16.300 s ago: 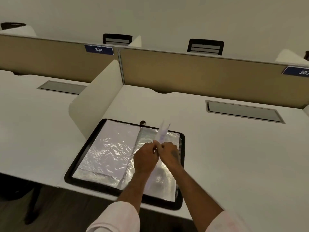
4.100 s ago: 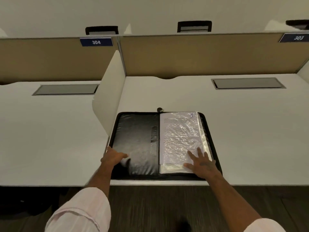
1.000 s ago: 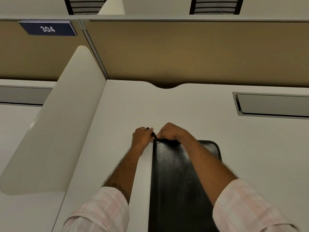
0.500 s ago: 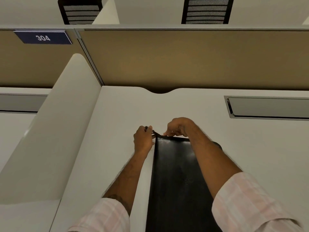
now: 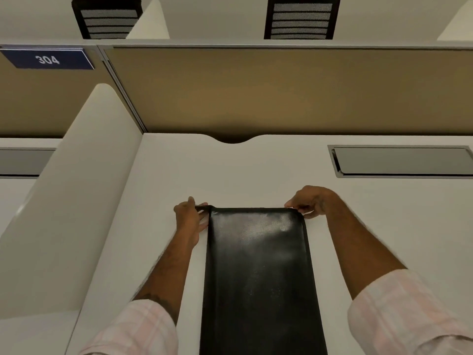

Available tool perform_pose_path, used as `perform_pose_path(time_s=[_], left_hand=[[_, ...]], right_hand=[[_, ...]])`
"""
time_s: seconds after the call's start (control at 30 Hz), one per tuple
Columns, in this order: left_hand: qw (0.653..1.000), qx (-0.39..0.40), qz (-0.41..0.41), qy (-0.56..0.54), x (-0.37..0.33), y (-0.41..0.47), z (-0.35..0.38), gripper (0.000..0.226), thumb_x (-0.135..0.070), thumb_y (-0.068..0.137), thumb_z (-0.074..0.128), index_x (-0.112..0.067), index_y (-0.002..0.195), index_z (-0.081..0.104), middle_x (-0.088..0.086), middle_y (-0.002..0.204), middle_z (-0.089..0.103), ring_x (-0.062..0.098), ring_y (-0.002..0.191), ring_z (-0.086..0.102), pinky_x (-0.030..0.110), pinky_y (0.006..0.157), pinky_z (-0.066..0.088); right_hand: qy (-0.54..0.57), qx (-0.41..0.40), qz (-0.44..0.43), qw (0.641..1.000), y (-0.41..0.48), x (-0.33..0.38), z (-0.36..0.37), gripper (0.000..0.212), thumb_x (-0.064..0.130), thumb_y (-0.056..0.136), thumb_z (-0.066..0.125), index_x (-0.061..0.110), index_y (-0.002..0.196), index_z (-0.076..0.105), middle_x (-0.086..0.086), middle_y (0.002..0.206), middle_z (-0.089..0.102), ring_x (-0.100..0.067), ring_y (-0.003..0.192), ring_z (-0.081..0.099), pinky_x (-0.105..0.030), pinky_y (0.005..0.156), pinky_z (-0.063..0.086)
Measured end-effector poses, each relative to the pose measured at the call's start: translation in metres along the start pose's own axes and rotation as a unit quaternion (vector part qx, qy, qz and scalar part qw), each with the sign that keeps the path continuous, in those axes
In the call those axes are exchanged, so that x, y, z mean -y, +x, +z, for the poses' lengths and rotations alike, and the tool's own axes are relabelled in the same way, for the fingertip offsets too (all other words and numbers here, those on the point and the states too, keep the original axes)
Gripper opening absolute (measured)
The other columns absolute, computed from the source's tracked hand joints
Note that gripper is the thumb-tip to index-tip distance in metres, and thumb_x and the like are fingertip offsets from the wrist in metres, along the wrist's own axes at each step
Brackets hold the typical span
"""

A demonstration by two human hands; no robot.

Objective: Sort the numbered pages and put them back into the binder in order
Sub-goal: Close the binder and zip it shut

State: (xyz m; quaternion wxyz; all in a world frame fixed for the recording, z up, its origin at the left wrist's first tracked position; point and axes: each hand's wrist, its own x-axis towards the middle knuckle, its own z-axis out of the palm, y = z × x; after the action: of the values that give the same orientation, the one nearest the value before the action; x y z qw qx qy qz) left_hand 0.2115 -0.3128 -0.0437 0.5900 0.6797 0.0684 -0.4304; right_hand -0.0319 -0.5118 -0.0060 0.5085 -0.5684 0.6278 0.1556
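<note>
The black binder lies closed on the white desk, its long side running away from me. My left hand holds the binder's far left corner, fingers pinching a small black tab there. At the far right corner, my right hand pinches what looks like the zip pull on the binder's edge. No pages show; they are hidden inside the closed cover.
A white side divider stands to the left of the desk. A tan partition closes the back, with a blue sign reading 304. A grey cable hatch is set in the desk at far right. Two black chairs show beyond.
My right hand has slid from the binder's far left corner along the far edge to the right corner. The left hand stays at the left corner.
</note>
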Motion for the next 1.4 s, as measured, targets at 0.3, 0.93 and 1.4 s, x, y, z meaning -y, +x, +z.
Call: perform_pose_path(time_s=[0.3, 0.93, 1.4], left_hand=[[0.941, 0.192, -0.035, 0.278, 0.055, -0.05, -0.041, 0.073, -0.059, 0.067, 0.078, -0.015, 0.123, 0.06, 0.004, 0.118, 0.067, 0.023, 0.107, 0.063, 0.039, 0.09, 0.055], [0.961, 0.105, 0.226, 0.124, -0.061, -0.117, -0.031, 0.042, -0.045, 0.089, 0.067, -0.023, 0.124, 0.06, -0.005, 0.117, 0.067, 0.022, 0.105, 0.065, 0.048, 0.097, 0.053], [0.958, -0.005, 0.278, -0.072, -0.126, -0.164, -0.016, 0.046, -0.051, 0.085, 0.069, -0.026, 0.123, 0.062, -0.007, 0.114, 0.069, 0.021, 0.099, 0.067, 0.043, 0.09, 0.057]], right_hand=[[0.277, 0.034, -0.014, 0.96, -0.022, -0.042, -0.007, 0.008, 0.005, 0.09, 0.067, 0.0, 0.092, 0.072, -0.01, 0.079, 0.058, -0.013, 0.068, 0.047, -0.028, 0.07, 0.056], [0.326, 0.048, -0.14, 0.934, -0.139, -0.036, -0.037, 0.023, 0.01, 0.09, 0.067, -0.007, 0.106, 0.066, -0.014, 0.078, 0.059, -0.019, 0.065, 0.051, -0.037, 0.09, 0.054], [0.329, 0.041, -0.166, 0.929, -0.149, -0.104, -0.008, 0.02, 0.009, 0.093, 0.064, -0.005, 0.107, 0.063, -0.018, 0.093, 0.058, -0.023, 0.079, 0.057, -0.041, 0.091, 0.056]])
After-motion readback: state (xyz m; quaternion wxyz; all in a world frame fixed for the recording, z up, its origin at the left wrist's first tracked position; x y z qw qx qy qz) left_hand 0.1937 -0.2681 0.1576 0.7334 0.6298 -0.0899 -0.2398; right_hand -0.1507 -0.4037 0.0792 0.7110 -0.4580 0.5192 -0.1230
